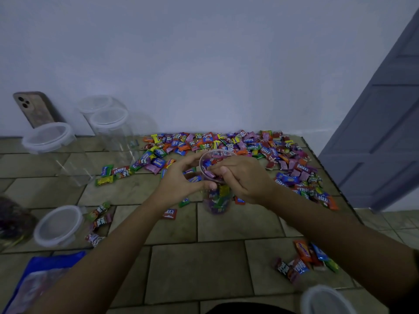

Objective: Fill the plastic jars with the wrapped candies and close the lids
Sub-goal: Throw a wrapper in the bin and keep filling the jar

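At frame centre, plastic jar (216,200) on counter (199,268), left hand (181,177) gripping its side, right hand (242,180) pinching pink candy (209,173) at its mouth

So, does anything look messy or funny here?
Yes. The wrapped candies lie spilled loose across the table, not in a heap, and a small bunch sits alone near the front edge, far from the jar. A phone leans tilted against the wall.
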